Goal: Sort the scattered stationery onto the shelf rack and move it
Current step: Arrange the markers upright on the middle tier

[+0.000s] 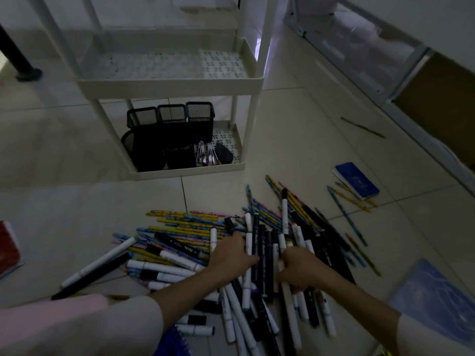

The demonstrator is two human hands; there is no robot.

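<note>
A heap of black and white markers (267,255) and patterned pencils (190,222) lies scattered on the tiled floor in front of me. My left hand (231,258) and my right hand (300,271) press in from both sides of a bundle of upright-lying markers, fingers curled around them. Beyond the heap stands a white shelf rack (169,84). Its bottom tier holds three black mesh pen holders (171,115), further black holders and a few small tools (208,156). The middle tier looks bare.
A blue notebook (357,179) lies to the right with loose pencils beside it. A light blue folder (437,299) sits at lower right, a red book (7,247) at the left edge. A lone green pencil (362,127) lies near the drawers on the right.
</note>
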